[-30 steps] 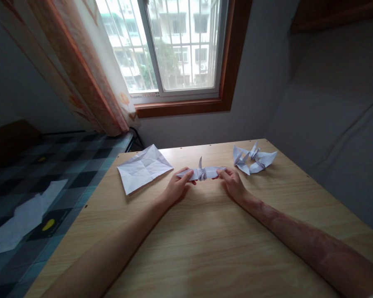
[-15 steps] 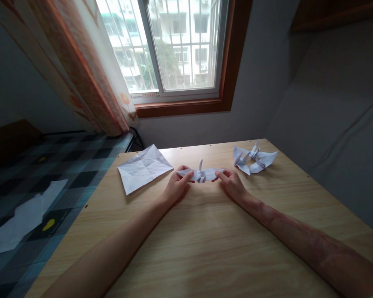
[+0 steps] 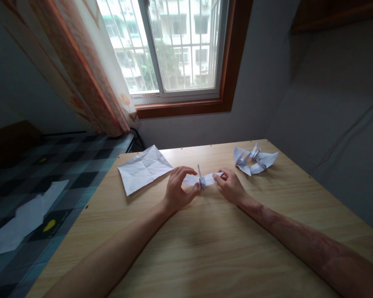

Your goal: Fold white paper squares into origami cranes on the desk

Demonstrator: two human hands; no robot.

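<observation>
A white paper crane (image 3: 202,181) with its wings spread sits over the middle of the table, a thin point of paper standing up from its body. My right hand (image 3: 231,186) pinches the tip of its right wing between thumb and fingers. Around the left wing, my left hand (image 3: 179,188) has its thumb and fingers apart. Its thumb tip is close to the crane's body; whether they touch I cannot tell. Part of the left wing is hidden behind this hand.
A creased white paper sheet (image 3: 144,169) lies at the table's back left. Several folded paper cranes (image 3: 262,161) cluster at the back right. The wooden table (image 3: 199,248) stands below a window. Left of it is a checked bed (image 3: 90,157) with white paper pieces (image 3: 27,217).
My left hand has let go of the left wing tip and opened, moving its thumb towards the crane's body. The crane has tilted a little; my right hand still holds the right wing.
</observation>
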